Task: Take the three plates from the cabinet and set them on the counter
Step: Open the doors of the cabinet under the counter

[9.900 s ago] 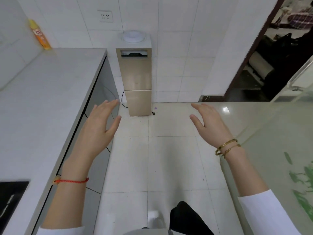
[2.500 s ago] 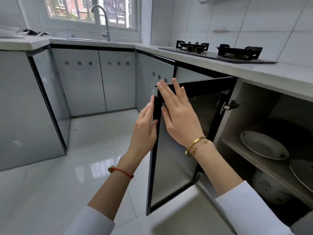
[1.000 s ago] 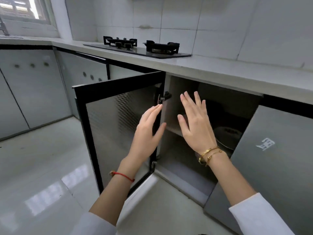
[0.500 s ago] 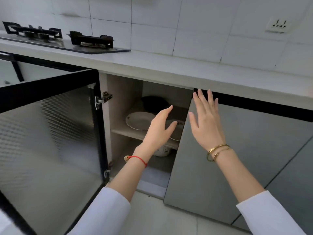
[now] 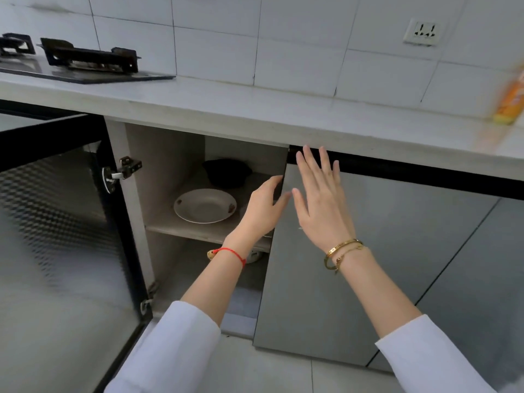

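The cabinet (image 5: 170, 154) under the counter (image 5: 255, 109) stands with its left door (image 5: 56, 236) swung wide. On its middle shelf (image 5: 181, 231) lies a white plate (image 5: 204, 206) with small dark marks on the rim. My left hand (image 5: 262, 209) reaches into the opening to the right of that plate, fingers apart, its fingertips at the inner edge of the grey right door (image 5: 326, 279). My right hand (image 5: 320, 197) is flat and spread over that door's front near its top left corner. My left hand and the right door hide any other plates.
A dark bowl-shaped thing (image 5: 226, 173) sits at the back of the shelf. A white patterned pot (image 5: 255, 255) shows on the lower level. A gas hob (image 5: 85, 59) is on the counter's left, an orange bottle (image 5: 510, 100) at its right, a wall socket (image 5: 422, 31) above.
The view has shifted right along the cabinet. My left hand has moved right to the right door's edge and my right hand stays spread on that door.
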Available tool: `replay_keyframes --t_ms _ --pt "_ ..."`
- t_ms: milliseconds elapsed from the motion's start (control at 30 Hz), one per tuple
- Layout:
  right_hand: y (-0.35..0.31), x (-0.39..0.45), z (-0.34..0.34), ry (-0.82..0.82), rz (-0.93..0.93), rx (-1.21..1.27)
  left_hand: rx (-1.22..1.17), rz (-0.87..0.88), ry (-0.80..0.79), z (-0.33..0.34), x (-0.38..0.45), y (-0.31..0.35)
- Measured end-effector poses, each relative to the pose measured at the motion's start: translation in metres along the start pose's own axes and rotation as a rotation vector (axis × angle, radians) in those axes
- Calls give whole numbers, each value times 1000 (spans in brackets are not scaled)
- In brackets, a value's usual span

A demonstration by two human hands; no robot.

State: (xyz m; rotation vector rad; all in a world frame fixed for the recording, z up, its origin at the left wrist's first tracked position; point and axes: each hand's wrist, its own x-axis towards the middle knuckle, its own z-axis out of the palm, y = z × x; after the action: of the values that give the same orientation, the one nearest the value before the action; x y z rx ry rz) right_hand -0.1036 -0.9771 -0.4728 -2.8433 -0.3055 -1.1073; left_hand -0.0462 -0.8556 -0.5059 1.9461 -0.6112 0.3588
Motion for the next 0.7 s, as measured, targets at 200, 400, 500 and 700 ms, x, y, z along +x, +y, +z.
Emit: replay_keyframes --t_ms 200,400,500,700 --pt "-5 -6 -11 -4 0 13 78 41 4 -10 -15 7" --pt "-20 -30 -36 28 -34 14 46 95 4 -21 -58 24" --pt "-28 -50 -55 53 -45 27 68 135 9 -22 -81 35" --pt "-38 -94 -97 68 -47 56 -2 238 -1 -22 -125 59"
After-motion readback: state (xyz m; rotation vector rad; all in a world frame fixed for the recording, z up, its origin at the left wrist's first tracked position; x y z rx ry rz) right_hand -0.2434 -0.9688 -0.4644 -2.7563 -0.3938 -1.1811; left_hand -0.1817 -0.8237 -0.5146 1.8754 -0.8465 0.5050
